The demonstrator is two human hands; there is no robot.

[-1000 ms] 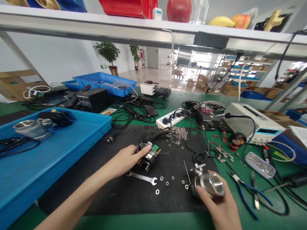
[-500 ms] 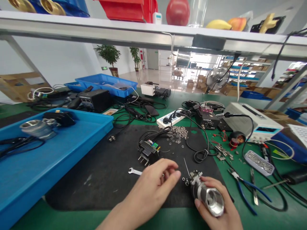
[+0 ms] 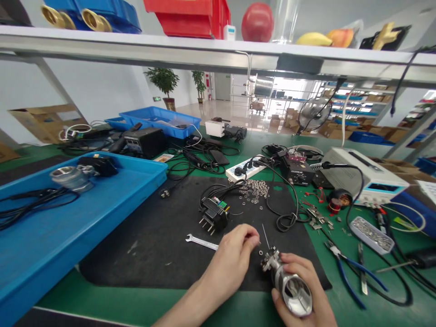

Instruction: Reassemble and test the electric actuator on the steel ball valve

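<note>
My right hand (image 3: 306, 286) is wrapped round a shiny metal valve body (image 3: 284, 279), its wide round opening facing me and its small flanged end pointing away to the left. Just left of that end, my left hand (image 3: 238, 250) has thumb and forefinger pinched together; whatever sits at the fingertips is too small to make out. A small metal ring or nut (image 3: 260, 253) lies on the black mat (image 3: 153, 254) between the hands. Behind my left hand is a black electrical unit with metal pins (image 3: 214, 215). An open-end wrench (image 3: 200, 242) lies partly hidden by that hand.
Loose nuts or washers (image 3: 255, 188) are scattered before a white power strip (image 3: 247, 169). On the left stands a blue tray (image 3: 136, 181) with another valve body (image 3: 71, 178). Blue-handled pliers (image 3: 344, 268), tweezers (image 3: 362, 272) and a tub of small parts (image 3: 371, 234) lie at right.
My left hand has closed from loosely parted fingers into a pinch. One of two small rings beside the valve body is no longer visible. The valve body has tilted slightly. The view has shifted.
</note>
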